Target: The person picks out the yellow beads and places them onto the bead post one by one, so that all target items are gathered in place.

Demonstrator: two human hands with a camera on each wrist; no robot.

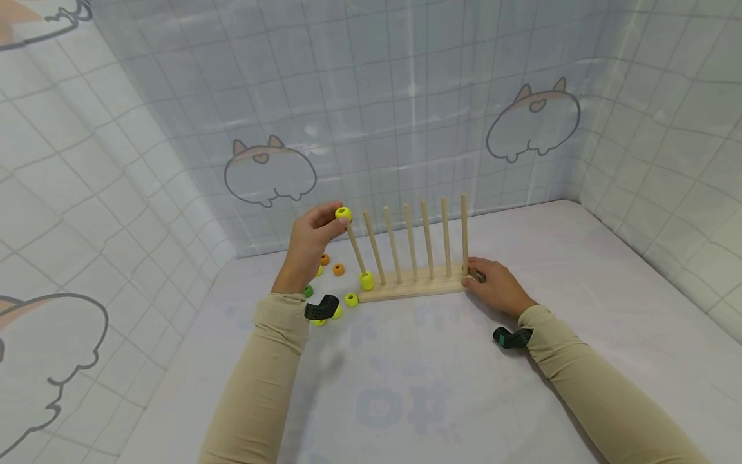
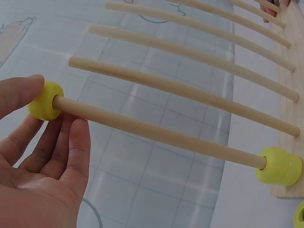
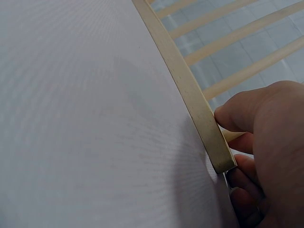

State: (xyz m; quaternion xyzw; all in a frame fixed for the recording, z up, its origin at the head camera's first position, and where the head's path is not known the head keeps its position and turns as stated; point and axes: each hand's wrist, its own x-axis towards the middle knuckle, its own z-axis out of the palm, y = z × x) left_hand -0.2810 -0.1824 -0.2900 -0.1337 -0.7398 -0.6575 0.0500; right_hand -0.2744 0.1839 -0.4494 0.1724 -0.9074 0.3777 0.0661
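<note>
Your left hand point(image 1: 310, 243) is raised, thumb and fingers pinching a round, glossy yellow bead point(image 1: 343, 213) at the top of the leftmost pale wooden rod point(image 2: 156, 134); in the left wrist view the rod's tip enters the bead's hole. Your right hand point(image 1: 495, 285), well apart from the left and lower, grips the right end of the long, flat wooden base point(image 1: 414, 289), thumb along its near edge. Between your hands, six more upright wooden rods point(image 1: 409, 241) stand in a row on that base. Below your left hand, two stacked yellow beads point(image 1: 366, 281) sit at the foot of the leftmost rod. Loose on the white surface point(image 1: 394, 354) near your left wrist: yellow beads point(image 1: 351, 299), two small orange beads point(image 1: 339, 269) and a green bead point(image 1: 308, 291), partly hidden.
</note>
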